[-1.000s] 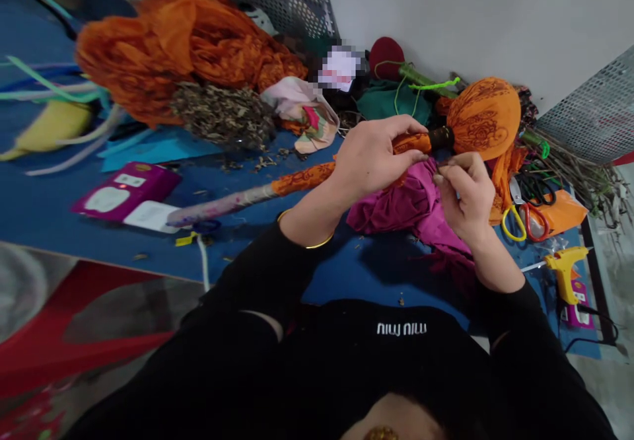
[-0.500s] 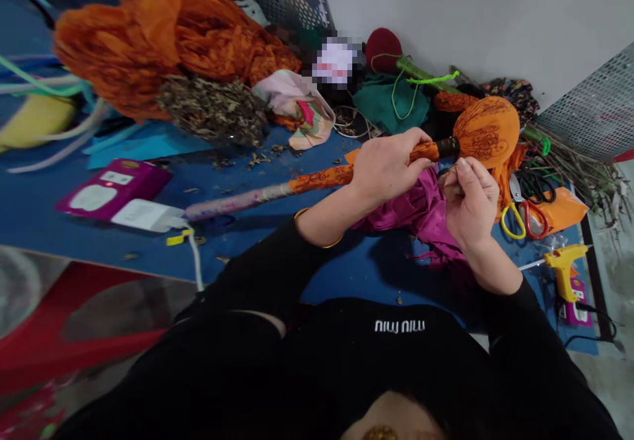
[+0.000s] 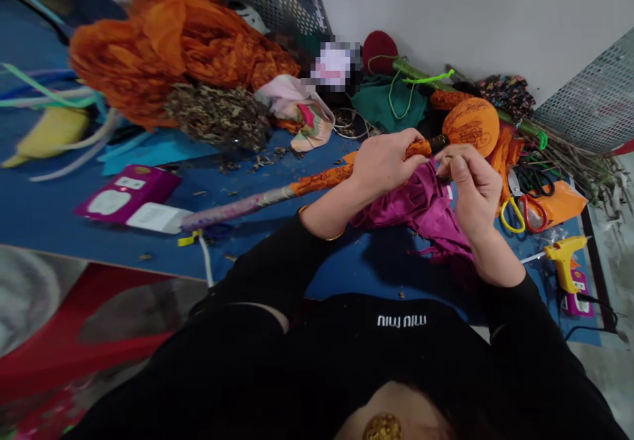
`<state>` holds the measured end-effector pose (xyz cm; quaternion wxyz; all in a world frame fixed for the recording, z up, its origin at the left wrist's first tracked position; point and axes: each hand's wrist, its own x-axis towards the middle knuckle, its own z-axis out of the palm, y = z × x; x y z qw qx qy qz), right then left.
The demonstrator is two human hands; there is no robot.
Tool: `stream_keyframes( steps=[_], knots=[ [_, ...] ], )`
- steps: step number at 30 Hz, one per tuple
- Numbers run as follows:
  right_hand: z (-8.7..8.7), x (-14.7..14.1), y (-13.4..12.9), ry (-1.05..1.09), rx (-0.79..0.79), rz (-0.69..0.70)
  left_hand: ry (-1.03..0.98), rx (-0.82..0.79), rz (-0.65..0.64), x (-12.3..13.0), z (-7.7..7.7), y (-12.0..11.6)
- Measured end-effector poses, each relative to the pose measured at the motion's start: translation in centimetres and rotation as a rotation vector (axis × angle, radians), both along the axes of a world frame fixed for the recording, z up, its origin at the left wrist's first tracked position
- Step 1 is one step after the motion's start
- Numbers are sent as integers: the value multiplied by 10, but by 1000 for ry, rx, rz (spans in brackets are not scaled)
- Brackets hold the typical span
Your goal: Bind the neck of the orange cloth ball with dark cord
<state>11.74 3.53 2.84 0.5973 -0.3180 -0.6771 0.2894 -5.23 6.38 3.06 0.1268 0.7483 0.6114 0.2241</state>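
Note:
A long stick (image 3: pixel 232 207) wrapped in pale, stained material and orange patterned cloth ends in a round orange bundle (image 3: pixel 470 126) at the right. Dark binding circles the stick just below that bundle. My left hand (image 3: pixel 386 162) grips the orange-wrapped part, fingers curled round it. Beside the binding, my right hand (image 3: pixel 470 182) is closed in a pinch; what it pinches is too small to make out. Magenta cloth (image 3: pixel 416 209) lies crumpled on the blue table beneath both hands.
Orange cloth (image 3: pixel 183 43), dried leaves (image 3: pixel 218 115) and green fabric (image 3: pixel 389 102) line the back. Scissors (image 3: pixel 524 207) and a yellow glue gun (image 3: pixel 567 258) lie at the right. A purple box (image 3: pixel 129 192) with a white plug sits at the left.
My right hand has shifted slightly up toward the binding, its wrist more bent. The round bundle has moved a little left and appears smaller, and the camera view has shifted slightly.

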Motion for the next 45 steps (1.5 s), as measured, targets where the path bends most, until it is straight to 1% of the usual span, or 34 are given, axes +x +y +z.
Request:
stream_keyframes(
  steps=[2, 3, 5, 9, 11, 14, 18, 21, 24, 26, 29, 30, 33, 38, 40, 42, 45],
  knots=[
    [8, 10, 4, -125, 123, -58, 19, 3, -17, -1, -1, 0],
    [10, 14, 6, -168, 158, -83, 29, 2, -25, -1, -2, -1],
    [12, 21, 10, -207, 178, -108, 48, -2, -38, 0, -4, -1],
    [6, 25, 20, -194, 174, -41, 92, -10, -44, 1, -5, -4],
    [2, 25, 24, -186, 212, 3, 118, -15, -50, 1, -3, -6],
    [-2, 23, 29, -218, 238, 9, 164, -21, -85, 1, -2, -9],
    [-3, 23, 30, -269, 149, 44, 195, -21, -136, 2, -4, -11],
    [-2, 22, 27, -249, 65, 76, 187, -8, -139, 2, -7, -11],
    [1, 20, 22, -191, -47, 62, 188, -8, -134, 2, -8, -12],
    [4, 19, 21, -155, -47, 68, 193, -17, -136, 4, -6, -13],
    [6, 19, 22, -150, 16, 85, 188, -34, -129, 7, -1, -15],
    [6, 19, 23, -164, 7, 75, 190, -37, -128, 8, 0, -16],
    [3, 19, 27, -212, -86, 14, 245, -28, -139, 12, 2, -19],
    [-2, 17, 31, -223, -96, 6, 423, 82, -204, 19, 1, -28],
    [-3, 17, 31, -215, -130, -7, 474, 138, -239, 21, -1, -31],
    [-4, 18, 32, -202, -158, -30, 496, 180, -267, 22, -3, -32],
    [-4, 20, 31, -202, -157, -60, 468, 225, -286, 22, -6, -30]
  ],
)
